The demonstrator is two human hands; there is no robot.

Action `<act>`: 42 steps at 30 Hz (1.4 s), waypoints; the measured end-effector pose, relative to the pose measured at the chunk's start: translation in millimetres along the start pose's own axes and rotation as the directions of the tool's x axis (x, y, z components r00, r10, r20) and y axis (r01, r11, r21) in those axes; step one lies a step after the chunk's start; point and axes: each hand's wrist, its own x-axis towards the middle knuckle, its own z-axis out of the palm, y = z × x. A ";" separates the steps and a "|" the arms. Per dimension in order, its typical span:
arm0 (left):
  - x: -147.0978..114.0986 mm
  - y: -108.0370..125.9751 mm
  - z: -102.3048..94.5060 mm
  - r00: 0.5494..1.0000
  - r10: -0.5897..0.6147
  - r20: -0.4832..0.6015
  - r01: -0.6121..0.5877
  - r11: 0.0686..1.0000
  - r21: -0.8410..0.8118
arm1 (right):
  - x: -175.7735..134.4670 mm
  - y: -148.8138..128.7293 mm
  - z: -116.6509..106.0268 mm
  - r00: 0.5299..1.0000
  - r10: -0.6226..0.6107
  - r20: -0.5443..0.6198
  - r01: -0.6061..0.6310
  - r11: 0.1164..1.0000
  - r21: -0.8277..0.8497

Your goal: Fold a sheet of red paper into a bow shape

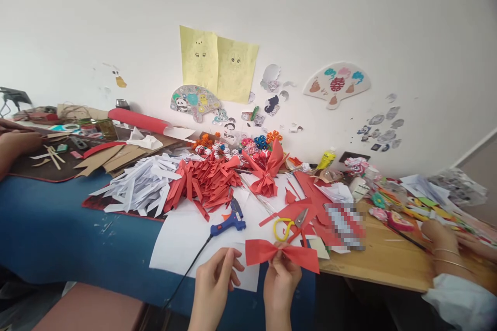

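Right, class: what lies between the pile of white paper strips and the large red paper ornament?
A heap of red paper strips lies between the white strips and the red paper ornament, as the head view shows.

I record bright, diffuse light, the smooth white wall (39, 57) palest at left and dimming toward the upper right corner. Deep shadow lies beneath the pale-brown wooden tabletop (378, 264). Wide-angle distortion stretches the margins. Coarse pixel blocks obscure a red-and-white patch (345, 226).

Red folded-paper bow (298, 256) pinched in the right hand (281, 275)
The empty left hand (215, 274) hovers beside it; beyond, a blue plastic glue gun (230, 221) lies near yellow-handled metal scissors (300, 219).
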 end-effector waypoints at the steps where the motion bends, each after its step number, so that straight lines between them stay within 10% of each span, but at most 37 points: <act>1: 0.6 -2.1 -1.3 1.000 -0.004 0.006 0.004 1.000 0.000 | 2.1 2.5 -1.3 1.000 -0.003 -0.003 0.003 1.000 0.001; 9: -11.3 3.7 2.6 0.981 0.061 -0.185 -0.064 0.998 -0.011 | -7.0 2.2 -4.0 0.998 -0.036 0.048 0.036 0.999 0.003; 13: -18.1 15.1 5.0 0.876 0.390 -0.283 -0.327 0.913 0.244 | -11.8 -4.2 -2.7 0.991 -0.071 0.111 0.073 0.997 -0.009; 19: -14.5 29.6 19.4 0.690 0.714 0.121 -0.649 0.537 0.539 | -13.9 -8.6 -7.9 0.926 -0.226 0.303 0.282 0.947 -0.152; 30: -8.8 44.4 20.9 0.768 0.560 0.310 -0.627 0.562 0.539 | -12.5 -28.4 -19.1 0.836 -0.259 0.484 0.430 0.857 -0.284; 35: -6.2 47.8 20.2 0.849 0.425 0.315 -0.527 0.729 0.437 | -11.4 -30.8 -23.2 0.887 -0.155 0.435 0.331 0.871 -0.364; 42: 0.9 37.8 21.1 0.931 0.297 0.212 -0.307 0.951 0.016 | -9.9 -59.6 -8.7 0.819 -0.081 0.568 0.360 0.844 -0.399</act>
